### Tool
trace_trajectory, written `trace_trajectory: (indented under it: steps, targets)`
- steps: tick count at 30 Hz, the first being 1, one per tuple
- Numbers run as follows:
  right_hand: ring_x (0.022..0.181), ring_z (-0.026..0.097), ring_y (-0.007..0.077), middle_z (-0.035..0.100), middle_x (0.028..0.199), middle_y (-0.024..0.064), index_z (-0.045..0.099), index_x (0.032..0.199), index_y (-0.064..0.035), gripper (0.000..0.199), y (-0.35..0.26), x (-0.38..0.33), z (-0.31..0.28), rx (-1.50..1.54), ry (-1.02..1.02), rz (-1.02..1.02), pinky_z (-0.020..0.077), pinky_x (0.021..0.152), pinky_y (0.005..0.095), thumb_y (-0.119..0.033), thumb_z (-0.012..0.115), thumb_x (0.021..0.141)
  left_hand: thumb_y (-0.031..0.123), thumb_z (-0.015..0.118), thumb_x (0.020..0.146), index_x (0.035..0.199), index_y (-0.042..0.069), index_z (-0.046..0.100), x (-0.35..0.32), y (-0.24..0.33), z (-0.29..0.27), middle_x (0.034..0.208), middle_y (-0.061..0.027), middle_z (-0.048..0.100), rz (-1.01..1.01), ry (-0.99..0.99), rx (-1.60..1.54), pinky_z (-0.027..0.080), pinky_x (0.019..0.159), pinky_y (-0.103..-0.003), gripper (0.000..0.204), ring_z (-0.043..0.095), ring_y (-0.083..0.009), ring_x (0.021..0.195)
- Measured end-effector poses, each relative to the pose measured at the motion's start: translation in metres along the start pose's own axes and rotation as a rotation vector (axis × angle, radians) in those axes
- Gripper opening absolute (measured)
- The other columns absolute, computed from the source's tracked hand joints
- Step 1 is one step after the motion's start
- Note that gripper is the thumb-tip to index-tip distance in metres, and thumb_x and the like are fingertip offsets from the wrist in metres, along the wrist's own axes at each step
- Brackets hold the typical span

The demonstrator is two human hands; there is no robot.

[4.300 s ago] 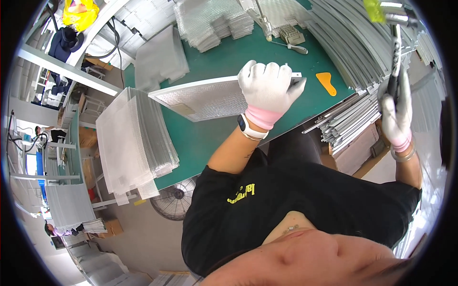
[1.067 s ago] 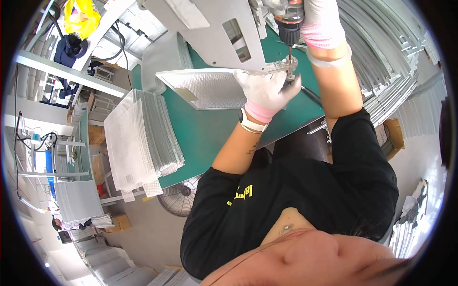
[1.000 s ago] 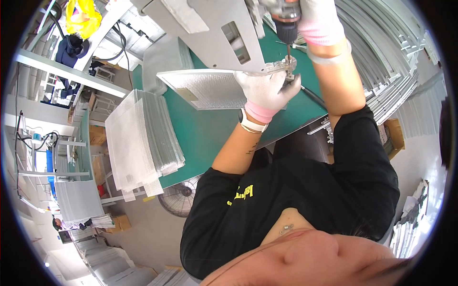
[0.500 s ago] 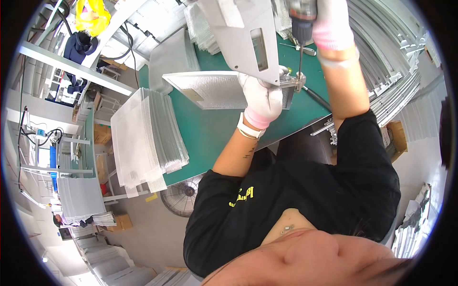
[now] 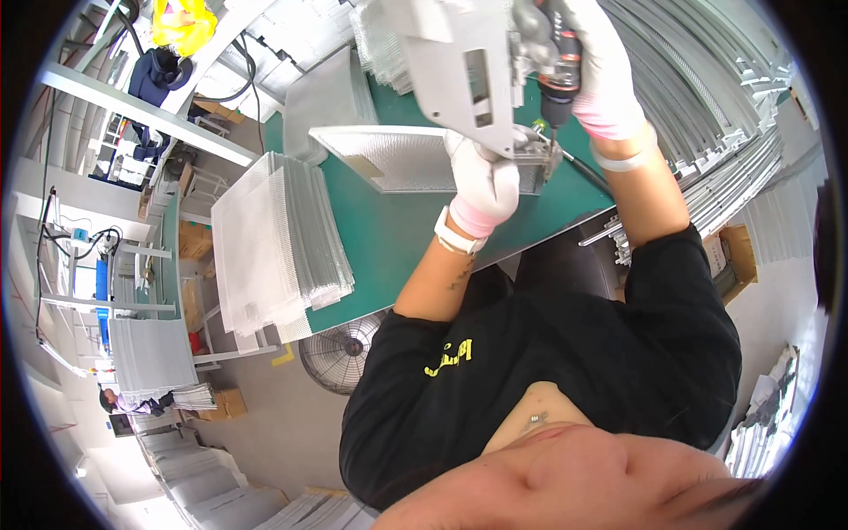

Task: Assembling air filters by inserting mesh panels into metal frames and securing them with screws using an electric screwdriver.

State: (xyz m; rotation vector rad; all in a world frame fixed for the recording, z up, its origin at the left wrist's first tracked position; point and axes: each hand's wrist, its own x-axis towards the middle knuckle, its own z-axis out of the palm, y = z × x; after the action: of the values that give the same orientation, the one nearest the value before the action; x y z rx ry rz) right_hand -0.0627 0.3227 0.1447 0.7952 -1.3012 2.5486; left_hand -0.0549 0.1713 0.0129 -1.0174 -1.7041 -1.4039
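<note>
In a white glove with a pink cuff, my left hand (image 5: 484, 181) is closed on the corner of a white-edged mesh panel (image 5: 402, 163), beneath a grey tapered plate with a slot (image 5: 455, 66). My right hand (image 5: 605, 79), also gloved, grips a black-and-orange power drill (image 5: 560, 71). The drill points down, its bit at the metal fitting (image 5: 537, 157) on the panel's corner, just right of my left hand. The bit's very tip is hard to make out. A dark rod-like tool (image 5: 587, 172) lies right of the fitting.
On the green table (image 5: 371, 265) a stack of mesh sheets (image 5: 274, 243) lies at the left, with another sheet stack (image 5: 322, 106) behind. Long metal strips (image 5: 689, 79) fill the right. A floor fan (image 5: 353, 346) stands below the table edge, and a cardboard box (image 5: 740, 256) is at the right.
The drill and my right hand have come down toward the fitting, and less of the bit shows. My left hand keeps its hold on the panel corner. The whole view has shifted slightly.
</note>
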Motion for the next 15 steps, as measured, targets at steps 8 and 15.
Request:
trace_trajectory:
  steps: [8,15]
  targets:
    - [0.058,0.056,0.0113,0.060,0.074,0.0007,0.058,0.103,-0.0127,0.026,-0.028,0.030,0.001,0.198,0.066,-0.083,0.0422,0.050,0.0217,-0.037,0.064,0.099,-0.004,0.037,0.082,0.095,-0.002,0.059,0.007,0.006,-0.003,0.086,-0.0148,0.072,0.039,-0.113,0.113,0.048,0.085,-0.037,0.025,0.064,-0.0253,0.079]
    - [0.058,0.056,0.0110,0.060,0.076,0.0007,0.057,0.108,-0.0140,0.026,-0.018,0.017,-0.002,0.159,0.047,-0.028,0.0447,0.050,0.0238,-0.038,0.063,0.099,0.000,0.037,0.083,0.095,-0.001,0.062,0.005,-0.001,-0.004,0.088,-0.0135,0.072,0.011,-0.102,0.097,0.049,0.082,-0.040,0.027,0.064,-0.0286,0.079]
